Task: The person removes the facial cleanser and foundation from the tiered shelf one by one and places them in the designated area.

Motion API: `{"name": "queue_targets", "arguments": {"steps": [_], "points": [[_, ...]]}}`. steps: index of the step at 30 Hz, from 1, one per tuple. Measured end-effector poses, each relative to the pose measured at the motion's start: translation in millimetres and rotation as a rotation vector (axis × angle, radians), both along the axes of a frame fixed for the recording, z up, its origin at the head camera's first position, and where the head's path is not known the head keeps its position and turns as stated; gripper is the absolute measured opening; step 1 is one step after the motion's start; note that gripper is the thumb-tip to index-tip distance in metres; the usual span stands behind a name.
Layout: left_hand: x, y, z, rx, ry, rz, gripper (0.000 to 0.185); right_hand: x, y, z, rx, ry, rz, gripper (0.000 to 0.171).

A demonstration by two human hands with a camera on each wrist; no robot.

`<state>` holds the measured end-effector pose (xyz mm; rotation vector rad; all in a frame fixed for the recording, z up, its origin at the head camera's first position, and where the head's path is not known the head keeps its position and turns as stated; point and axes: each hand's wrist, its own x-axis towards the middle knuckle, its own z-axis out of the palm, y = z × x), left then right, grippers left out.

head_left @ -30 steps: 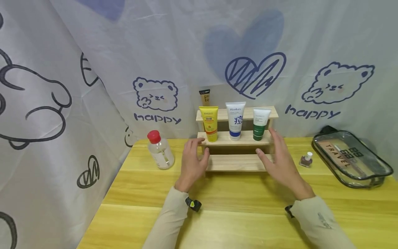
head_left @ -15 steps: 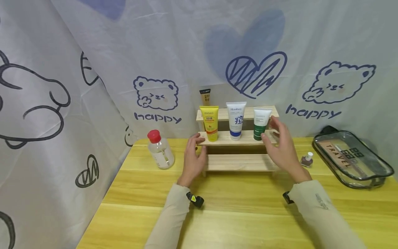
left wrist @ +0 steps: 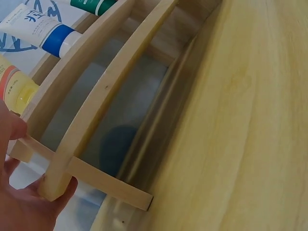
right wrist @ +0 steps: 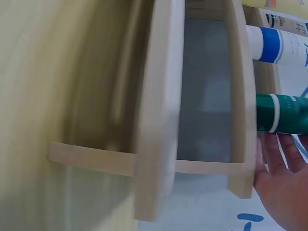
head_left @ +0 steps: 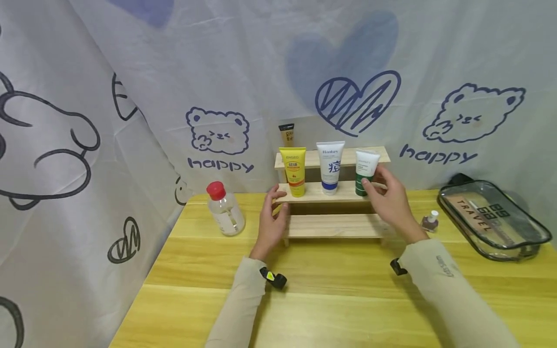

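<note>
A stepped wooden shelf (head_left: 335, 226) stands on the table by the curtain. My left hand (head_left: 271, 222) holds its left end; the left wrist view shows fingers (left wrist: 31, 192) around the board's end. At the right end, my right hand (head_left: 393, 208) pinches a white-and-green squeeze tube (head_left: 367, 163), thumb in front and fingers on its far side. That tube leans slightly right on the middle step. Beside it on the same step stand a white-and-blue tube (head_left: 329, 166) and a yellow tube (head_left: 295, 169). Behind the yellow one rises a black-capped tan tube (head_left: 287, 135), partly hidden.
To the left of the shelf stands a clear bottle with a red cap (head_left: 226, 212). On the right are a small nail polish bottle (head_left: 430, 222) and a clear travel pouch (head_left: 493, 220). A printed curtain (head_left: 261, 58) hangs behind the wooden table (head_left: 330, 299).
My right hand has moved in from the shelf's right end to the white-and-green tube and taken hold of it; the tube now tilts slightly. My left hand has closed in on the shelf's left end.
</note>
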<state>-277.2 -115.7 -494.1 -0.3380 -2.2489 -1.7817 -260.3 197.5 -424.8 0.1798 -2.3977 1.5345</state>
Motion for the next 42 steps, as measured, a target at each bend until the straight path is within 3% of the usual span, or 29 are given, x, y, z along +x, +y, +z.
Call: {"name": "queue_targets", "arguments": {"steps": [18, 42], "points": [[-1.0, 0, -7.1, 0.073, -0.046, -0.025, 0.032, 2.2, 1, -2.8, 0.008, -0.015, 0.02, 0.054], [-1.4, -2, -9.9, 0.078, -0.066, -0.033, 0.031, 51.7, 22, 5.3, 0.077, 0.027, -0.03, 0.046]]}}
